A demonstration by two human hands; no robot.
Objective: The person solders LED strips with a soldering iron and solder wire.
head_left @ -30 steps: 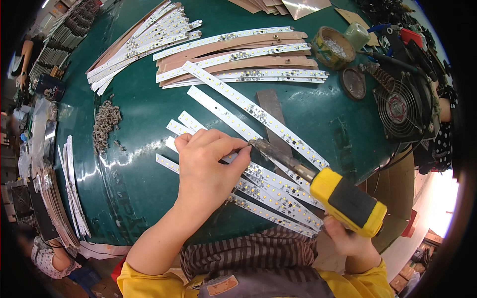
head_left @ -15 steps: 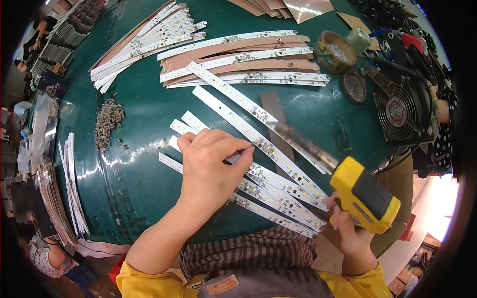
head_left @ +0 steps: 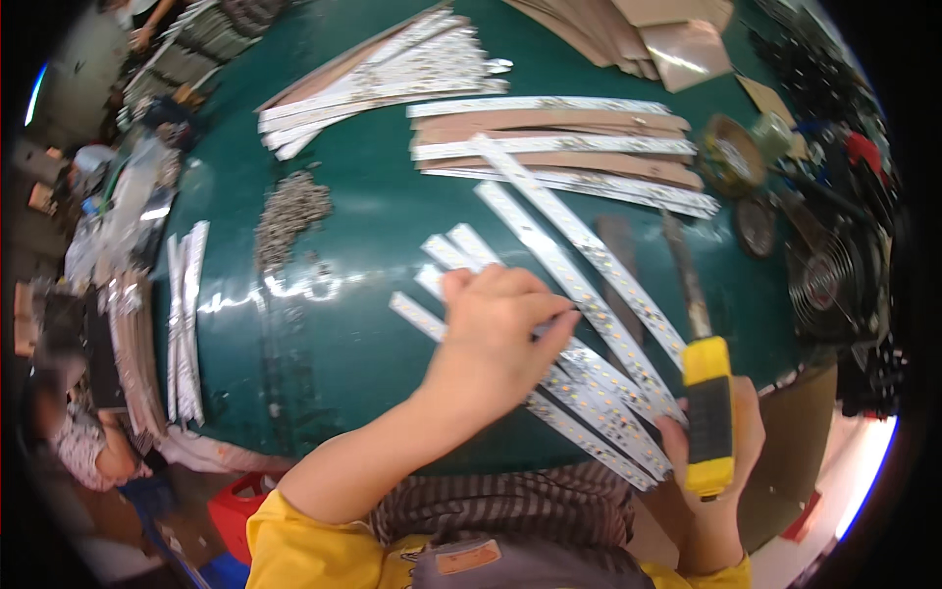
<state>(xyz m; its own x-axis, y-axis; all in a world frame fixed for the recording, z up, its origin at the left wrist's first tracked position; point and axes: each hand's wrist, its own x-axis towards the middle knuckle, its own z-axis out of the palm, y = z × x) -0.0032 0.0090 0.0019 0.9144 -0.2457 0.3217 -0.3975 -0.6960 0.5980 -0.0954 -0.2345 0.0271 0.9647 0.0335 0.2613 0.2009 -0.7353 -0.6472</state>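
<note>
My right hand (head_left: 748,427) grips a yellow and black soldering gun (head_left: 708,412) by its body. Its long metal barrel points away from me, to the right of the strips. My left hand (head_left: 491,339) is closed in a pinch on a small dark piece, too small and blurred to name, just above the white LED strips. One LED strip (head_left: 554,257) runs diagonally right beside the pinching fingertips, with another LED strip (head_left: 599,250) farther right. Several more LED strips (head_left: 599,383) fan out under and below my left hand, partly hidden by it.
Small grey parts (head_left: 292,211) lie heaped on the green table (head_left: 343,383). Behind are brown and white strip stacks (head_left: 549,147) and fanned white strips (head_left: 383,83). A round tub (head_left: 731,157) and a fan (head_left: 824,280) stand right. A person (head_left: 98,447) sits at left.
The soldering gun has swung upright, its tip moving right, off the strips. My left hand keeps its pinch near the same strip. The whole view has shifted, with the scene further right.
</note>
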